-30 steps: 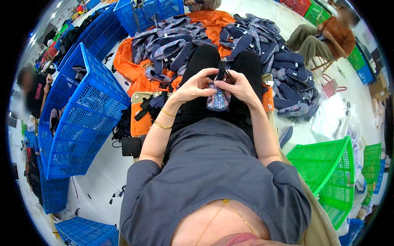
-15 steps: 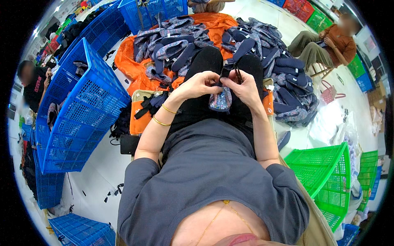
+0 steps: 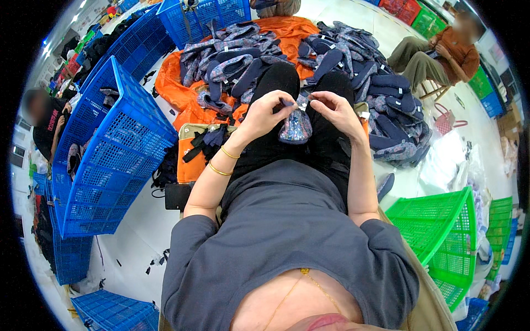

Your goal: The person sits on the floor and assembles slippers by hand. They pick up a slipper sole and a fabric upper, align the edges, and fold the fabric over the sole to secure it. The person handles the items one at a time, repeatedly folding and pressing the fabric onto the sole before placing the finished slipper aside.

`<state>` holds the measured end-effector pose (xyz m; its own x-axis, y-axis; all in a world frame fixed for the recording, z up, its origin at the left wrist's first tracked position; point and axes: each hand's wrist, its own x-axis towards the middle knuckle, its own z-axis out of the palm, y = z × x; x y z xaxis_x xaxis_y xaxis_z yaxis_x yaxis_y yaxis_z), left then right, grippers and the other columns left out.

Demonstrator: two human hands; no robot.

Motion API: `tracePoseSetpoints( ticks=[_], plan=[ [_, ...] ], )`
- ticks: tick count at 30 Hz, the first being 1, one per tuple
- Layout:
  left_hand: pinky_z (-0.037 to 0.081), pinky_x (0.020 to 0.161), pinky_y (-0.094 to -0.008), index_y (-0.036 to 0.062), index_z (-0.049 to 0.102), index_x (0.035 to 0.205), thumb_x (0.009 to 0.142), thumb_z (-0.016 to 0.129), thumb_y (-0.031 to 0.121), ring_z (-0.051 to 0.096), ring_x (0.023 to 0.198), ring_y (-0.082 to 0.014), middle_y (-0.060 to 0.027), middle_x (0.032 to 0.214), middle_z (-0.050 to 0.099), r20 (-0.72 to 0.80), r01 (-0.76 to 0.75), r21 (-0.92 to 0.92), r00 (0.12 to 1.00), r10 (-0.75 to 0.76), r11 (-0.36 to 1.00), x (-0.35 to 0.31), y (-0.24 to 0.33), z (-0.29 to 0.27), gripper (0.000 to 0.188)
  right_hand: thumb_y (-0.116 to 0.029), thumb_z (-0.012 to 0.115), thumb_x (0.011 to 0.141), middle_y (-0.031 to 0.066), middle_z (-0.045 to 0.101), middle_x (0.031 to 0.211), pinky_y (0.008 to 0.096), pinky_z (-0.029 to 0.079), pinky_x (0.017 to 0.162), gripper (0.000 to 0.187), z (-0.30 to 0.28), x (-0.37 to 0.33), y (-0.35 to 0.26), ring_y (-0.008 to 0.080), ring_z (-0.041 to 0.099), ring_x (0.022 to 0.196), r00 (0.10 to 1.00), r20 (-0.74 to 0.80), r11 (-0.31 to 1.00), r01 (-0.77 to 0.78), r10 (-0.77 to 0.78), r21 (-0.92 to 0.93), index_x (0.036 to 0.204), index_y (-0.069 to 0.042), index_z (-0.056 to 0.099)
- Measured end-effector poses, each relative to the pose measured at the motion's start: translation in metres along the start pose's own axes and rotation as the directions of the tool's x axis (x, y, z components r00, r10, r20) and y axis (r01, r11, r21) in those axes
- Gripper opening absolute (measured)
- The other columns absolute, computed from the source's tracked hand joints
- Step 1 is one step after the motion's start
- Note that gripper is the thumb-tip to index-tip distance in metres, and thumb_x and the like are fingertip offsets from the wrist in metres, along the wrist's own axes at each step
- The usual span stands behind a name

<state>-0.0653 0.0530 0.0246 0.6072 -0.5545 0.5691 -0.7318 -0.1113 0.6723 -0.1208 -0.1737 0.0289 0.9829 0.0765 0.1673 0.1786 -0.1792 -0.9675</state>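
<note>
A floral blue-grey cloth shoe sits over my lap between my thighs, its rounded end toward me. My left hand is closed on the shoe's far end, with a bit of dark fabric at the fingertips. My right hand is beside the shoe and apart from it, thumb and forefinger pinched together. Whatever that pinch holds, if anything, is too small to make out. Past my knees lies a heap of similar shoes, with another pile to the right.
An orange sheet lies under the heap. Dark fabric strips rest on an orange and beige pouch at my left. Blue crates stand to the left, a green crate to the right. A seated person is at far right, another at far left.
My hands have moved apart; the right has come off the shoe and shifted right. The dark strip that stood up between my fingers no longer shows there.
</note>
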Motion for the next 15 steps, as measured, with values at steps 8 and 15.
tracePoseSetpoints(
  ticks=[8, 15],
  plan=[
    [0.046, 0.065, -0.0268, -0.0013, 0.063, 0.095, 0.091, 0.063, 0.017, 0.056, 0.071, -0.0113, -0.0070, 0.081, 0.061, 0.117, 0.229, -0.146, 0.970, -0.213, 0.962, 0.009, -0.005, 0.009, 0.019, -0.021, 0.074, 0.084, -0.0001, 0.064, 0.081, 0.0244, 0.048, 0.066, 0.027, -0.012, -0.005, 0.009, 0.0067, 0.056, 0.072, 0.993, 0.107, 0.992, 0.052, -0.039, -0.118, 0.099, 0.000, 0.065],
    [0.047, 0.080, -0.0260, -0.0020, 0.063, 0.098, 0.095, 0.058, 0.009, 0.057, 0.087, -0.0091, -0.0022, 0.091, 0.064, 0.071, 0.241, -0.282, 0.970, -0.230, 0.929, 0.002, -0.008, 0.004, 0.012, -0.015, 0.078, 0.080, -0.0015, 0.062, 0.079, 0.0219, 0.047, 0.065, 0.027, -0.003, -0.002, -0.003, 0.0047, 0.054, 0.072, 0.971, 0.192, 0.957, 0.184, -0.141, -0.225, 0.098, 0.000, 0.064]
  ],
)
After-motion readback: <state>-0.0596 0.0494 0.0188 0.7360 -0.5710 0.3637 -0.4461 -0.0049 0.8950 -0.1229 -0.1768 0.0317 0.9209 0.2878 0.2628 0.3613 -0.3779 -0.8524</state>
